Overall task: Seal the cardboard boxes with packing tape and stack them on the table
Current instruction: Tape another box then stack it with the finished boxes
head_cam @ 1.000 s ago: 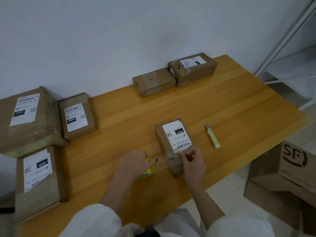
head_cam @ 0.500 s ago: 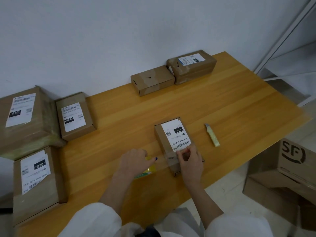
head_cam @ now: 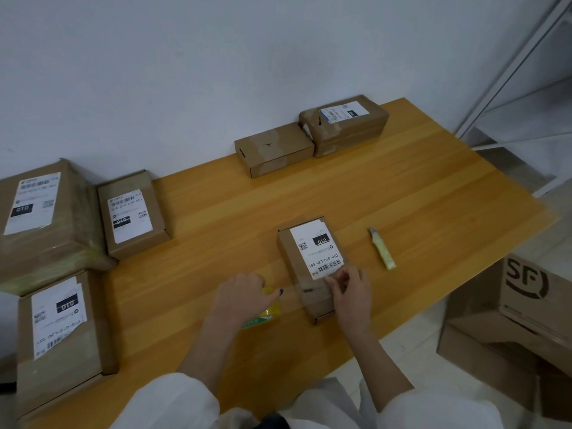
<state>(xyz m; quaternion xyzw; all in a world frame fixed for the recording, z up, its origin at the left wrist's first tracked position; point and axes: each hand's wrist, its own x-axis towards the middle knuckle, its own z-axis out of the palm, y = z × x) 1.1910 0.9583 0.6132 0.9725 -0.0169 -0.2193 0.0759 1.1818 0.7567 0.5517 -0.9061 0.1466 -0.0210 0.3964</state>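
Cardboard forms the small labelled box (head_cam: 312,258), which is set close to the near edge of the table (head_cam: 418,193). Clear tape (head_cam: 292,293) is pinched against its near end by the curled fingers of the right hand (head_cam: 349,289). Just to the left, the tape roll (head_cam: 267,314) is gripped under the left hand (head_cam: 243,300). Open wood is left beyond the box, up to the far boxes (head_cam: 274,151). A yellow knife (head_cam: 383,253) lies apart on the right.

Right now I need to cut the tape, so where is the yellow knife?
In the head view, the yellow knife lies flat on the table, just right of the small labelled box that the right hand touches.
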